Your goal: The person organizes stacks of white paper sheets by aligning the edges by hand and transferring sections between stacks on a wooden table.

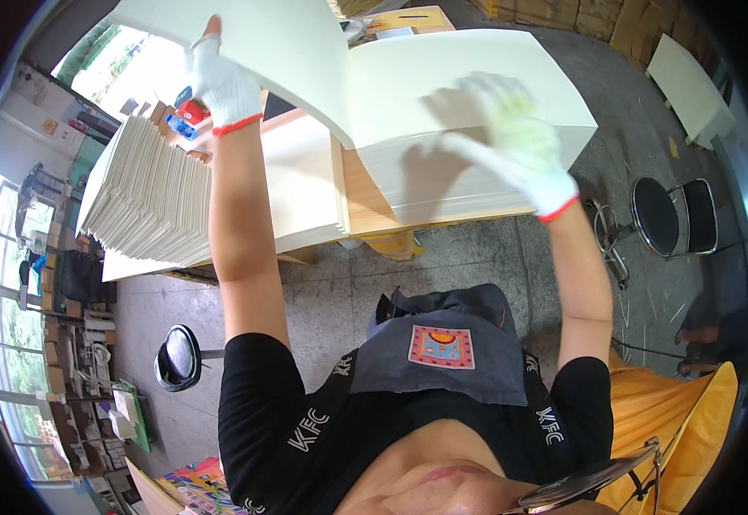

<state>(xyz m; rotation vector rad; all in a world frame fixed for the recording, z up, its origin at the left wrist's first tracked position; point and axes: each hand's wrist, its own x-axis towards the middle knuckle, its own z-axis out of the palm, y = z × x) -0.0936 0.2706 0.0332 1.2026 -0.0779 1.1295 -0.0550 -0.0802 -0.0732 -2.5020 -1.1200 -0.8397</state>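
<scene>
At the upper left of the frame, the left hand (pixel 226 86) is at the edge of a lifted sheet (pixel 292 56); its thumb shows, but the other fingers are hidden, so how it grips cannot be told. The right hand (pixel 515 129), blurred, is spread over the tall stack (pixel 554 77) at upper right.

The work looks partway through: the sheet is raised and not laid flat, with many left in the tall stack. A low pile (pixel 301 193) lies at upper centre and a slanted stack (pixel 146 193) at left; which of these are finished cannot be told.

The sheets show no readable print. White lettering runs along the dark straps (pixel 327 399), and the apron (pixel 382 356) bears a colourful picture patch (pixel 442 347).
</scene>
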